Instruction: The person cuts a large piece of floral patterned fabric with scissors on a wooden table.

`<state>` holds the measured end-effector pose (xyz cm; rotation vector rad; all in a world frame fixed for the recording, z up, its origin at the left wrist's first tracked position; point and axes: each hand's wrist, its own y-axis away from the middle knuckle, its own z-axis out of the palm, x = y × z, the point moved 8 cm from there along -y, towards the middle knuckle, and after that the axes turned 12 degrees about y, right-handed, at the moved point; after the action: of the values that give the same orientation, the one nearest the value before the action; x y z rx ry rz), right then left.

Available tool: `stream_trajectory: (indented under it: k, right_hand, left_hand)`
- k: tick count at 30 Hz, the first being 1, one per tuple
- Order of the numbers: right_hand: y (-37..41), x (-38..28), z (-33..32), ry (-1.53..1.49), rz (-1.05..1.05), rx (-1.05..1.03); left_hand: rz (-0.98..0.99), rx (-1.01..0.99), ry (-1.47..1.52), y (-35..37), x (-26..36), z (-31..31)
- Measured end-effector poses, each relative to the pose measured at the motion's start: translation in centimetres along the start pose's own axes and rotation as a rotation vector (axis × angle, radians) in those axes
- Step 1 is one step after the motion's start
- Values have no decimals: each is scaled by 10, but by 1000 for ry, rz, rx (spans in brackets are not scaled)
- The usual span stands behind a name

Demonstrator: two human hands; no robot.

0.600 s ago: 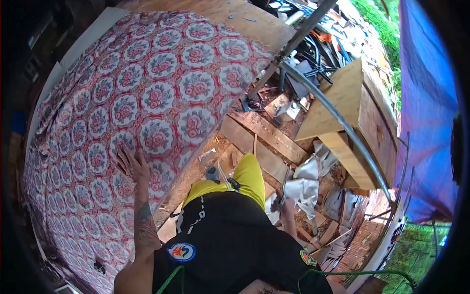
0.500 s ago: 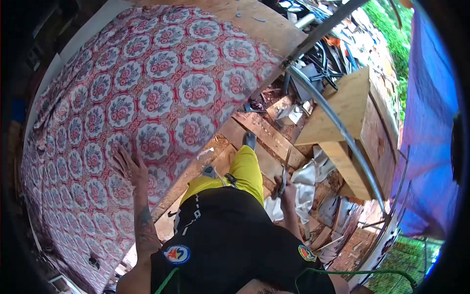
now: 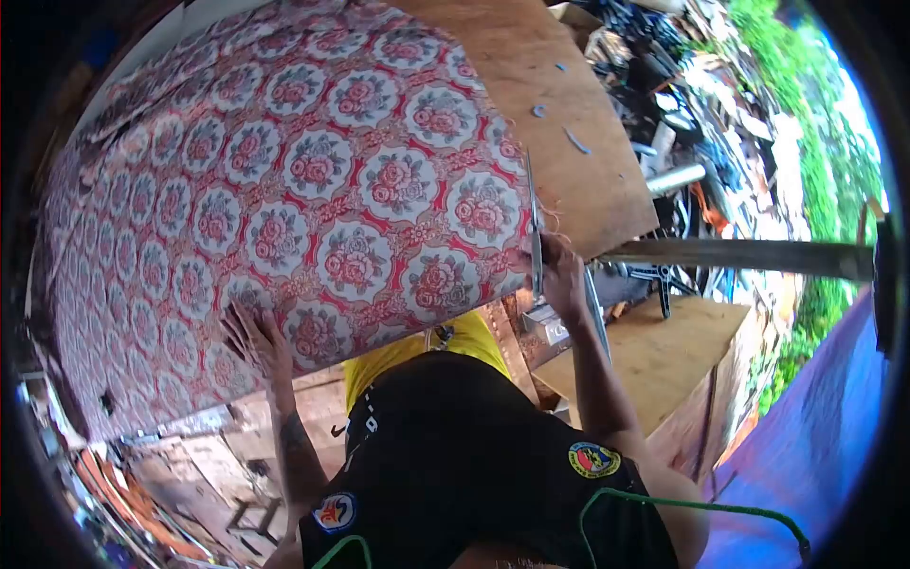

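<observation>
Left hand lies spread on cloth; right hand grips scissors at its centre-right edge, apparently aligning, next requiring steadiness.

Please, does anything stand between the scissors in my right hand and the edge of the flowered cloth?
Nothing visible does: the scissors in the right hand are at the flowered cloth's edge.

The fabric lies on the plywood tabletop. The scissors are at the fabric's right edge. The scrap pile lies right of the tabletop, beyond the plywood box.
</observation>
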<state>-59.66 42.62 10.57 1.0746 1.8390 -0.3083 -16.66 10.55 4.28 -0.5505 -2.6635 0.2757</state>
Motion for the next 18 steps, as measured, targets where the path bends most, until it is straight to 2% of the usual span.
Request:
stream_trajectory:
  k: [1, 3, 5, 6, 7, 9, 10, 14, 16, 18]
  right_hand:
    - [-19, -1, -1, 148, -15, -38]
    - [-45, -8, 9, 139, -11, -121]
    - [-66, -16, 17, 314, -128, -91]
    - [-72, -27, 25, 404, -251, -72]
    - [-76, -31, 31, 401, -266, -91]
    - [-75, -44, 43, 735, -317, -86]
    - [-74, -48, 49, 774, -258, -141]
    - [-75, -56, 56, 870, -321, -84]
    - [-79, -61, 45, 936, -123, -60]
    - [-91, -60, 44, 974, -117, -82]
  left_hand:
    - [-30, -2, -26, -1, 1, -2]
    - [5, 23, 75, -1, 10, -10]
    - [-17, 49, 94, 0, 12, -11]
    - [-2, 55, 94, -1, 12, -10]
    - [18, 61, 95, -2, 12, -11]
    - [-2, 55, 83, -1, 9, -11]
    - [-18, 53, 114, -1, 8, -11]
    - [-14, 68, 156, 0, 5, -12]
    - [-9, 77, 108, -1, 9, -15]
    - [-27, 83, 142, -2, 9, -18]
